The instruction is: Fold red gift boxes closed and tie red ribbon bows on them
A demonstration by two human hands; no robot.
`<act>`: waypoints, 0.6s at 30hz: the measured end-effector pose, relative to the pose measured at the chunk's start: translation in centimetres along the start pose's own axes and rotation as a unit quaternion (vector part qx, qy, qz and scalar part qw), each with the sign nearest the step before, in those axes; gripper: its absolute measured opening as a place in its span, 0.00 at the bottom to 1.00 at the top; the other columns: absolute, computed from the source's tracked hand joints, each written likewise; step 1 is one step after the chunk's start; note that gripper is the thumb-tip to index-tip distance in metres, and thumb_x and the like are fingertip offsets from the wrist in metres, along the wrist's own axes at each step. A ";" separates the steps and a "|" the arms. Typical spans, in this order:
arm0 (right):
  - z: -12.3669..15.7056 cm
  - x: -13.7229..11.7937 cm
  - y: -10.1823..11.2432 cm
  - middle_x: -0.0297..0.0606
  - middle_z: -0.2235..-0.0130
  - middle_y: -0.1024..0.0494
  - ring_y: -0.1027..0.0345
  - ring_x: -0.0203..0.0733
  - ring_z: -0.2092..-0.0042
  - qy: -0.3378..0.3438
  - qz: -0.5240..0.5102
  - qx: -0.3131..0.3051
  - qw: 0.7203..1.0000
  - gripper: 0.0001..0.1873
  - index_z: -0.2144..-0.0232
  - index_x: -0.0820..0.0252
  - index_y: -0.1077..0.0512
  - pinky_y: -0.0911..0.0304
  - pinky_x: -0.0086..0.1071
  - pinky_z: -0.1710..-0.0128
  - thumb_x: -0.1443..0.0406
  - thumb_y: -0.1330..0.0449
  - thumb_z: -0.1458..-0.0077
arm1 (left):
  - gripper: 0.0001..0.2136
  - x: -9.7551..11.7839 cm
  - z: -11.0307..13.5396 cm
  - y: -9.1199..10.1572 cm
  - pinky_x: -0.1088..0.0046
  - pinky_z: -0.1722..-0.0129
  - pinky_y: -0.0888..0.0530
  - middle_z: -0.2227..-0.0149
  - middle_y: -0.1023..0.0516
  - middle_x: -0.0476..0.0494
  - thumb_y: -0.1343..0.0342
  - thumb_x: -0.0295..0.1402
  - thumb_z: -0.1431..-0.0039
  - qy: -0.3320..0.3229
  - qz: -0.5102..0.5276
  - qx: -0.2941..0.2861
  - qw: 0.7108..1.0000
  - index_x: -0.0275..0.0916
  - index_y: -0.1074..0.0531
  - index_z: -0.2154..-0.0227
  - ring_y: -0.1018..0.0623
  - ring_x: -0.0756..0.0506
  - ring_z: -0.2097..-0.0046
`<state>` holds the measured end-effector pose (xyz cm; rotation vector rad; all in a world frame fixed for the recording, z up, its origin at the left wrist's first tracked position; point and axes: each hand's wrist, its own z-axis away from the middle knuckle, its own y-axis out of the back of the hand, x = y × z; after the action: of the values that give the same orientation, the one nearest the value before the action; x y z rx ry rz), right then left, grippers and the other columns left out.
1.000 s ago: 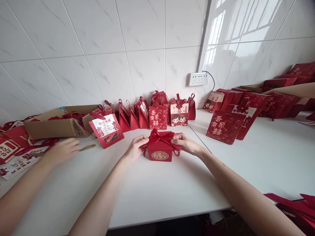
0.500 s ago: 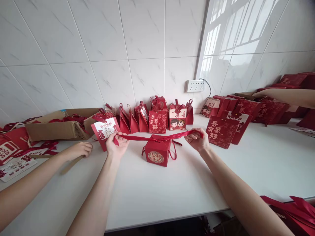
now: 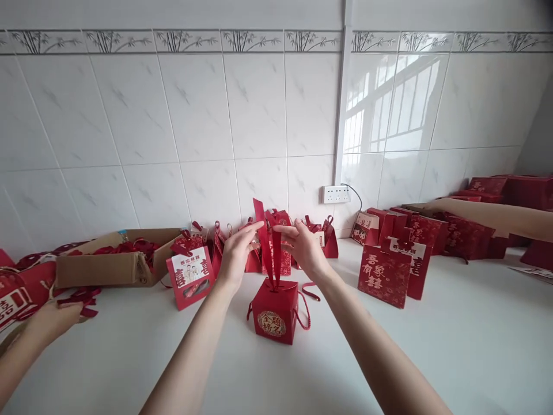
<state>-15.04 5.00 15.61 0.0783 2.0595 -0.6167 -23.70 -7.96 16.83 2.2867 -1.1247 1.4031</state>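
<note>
A small red gift box (image 3: 276, 314) with gold lettering on its front stands on the white table, with red cord loops at its sides. From its top rises a red ribbon (image 3: 277, 259) in two upright tails. My left hand (image 3: 240, 249) pinches the left tail near its upper end, and the tip sticks up past my fingers. My right hand (image 3: 306, 249) has the other tail between its fingertips. Both hands are above the box, facing each other. The exact grip of the fingers is partly hidden.
At left, a co-worker's hand (image 3: 56, 320) is beside a cardboard tray (image 3: 97, 270) of red ribbons. Finished-looking red boxes line the wall. A red bag (image 3: 192, 282) stands left, another box (image 3: 384, 276) right. Another person's arm (image 3: 488, 213) reaches in at far right.
The ribbon was stretched level across the box; now its two tails stand up, and my hands have come together above it. The view tilted upward. The co-worker's left-side hand moved left.
</note>
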 end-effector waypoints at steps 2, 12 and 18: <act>0.5 0.0 -0.6 0.41 0.56 0.22 0.33 0.45 0.54 0.035 0.017 -0.027 0.999 0.27 0.65 0.57 0.21 0.40 0.37 0.54 0.43 0.46 0.49 | 0.16 0.5 0.2 -0.6 0.66 0.55 0.32 0.49 0.25 0.40 0.45 0.41 0.48 -0.009 -0.012 -0.011 1.000 0.40 0.22 0.60 0.30 0.39 0.48; 2.6 -0.8 0.3 0.42 0.55 0.23 0.33 0.45 0.56 0.037 -0.009 -0.029 0.999 0.27 0.66 0.56 0.21 0.39 0.36 0.56 0.43 0.45 0.50 | 0.16 2.5 1.6 -0.4 0.68 0.61 0.29 0.56 0.22 0.37 0.42 0.38 0.54 0.030 0.061 0.022 0.997 0.35 0.22 0.64 0.26 0.43 0.58; 4.2 -0.8 0.7 0.42 0.63 0.20 0.31 0.44 0.60 0.059 -0.021 -0.054 0.997 0.25 0.73 0.56 0.20 0.37 0.35 0.60 0.43 0.43 0.53 | 0.14 2.3 2.8 -0.9 0.69 0.64 0.28 0.59 0.21 0.36 0.40 0.37 0.56 0.068 0.103 -0.010 0.992 0.33 0.21 0.67 0.24 0.43 0.62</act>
<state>-11.11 3.89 14.19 0.0092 2.2108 -0.5356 -20.62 -10.00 17.45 2.0735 -1.3555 1.5869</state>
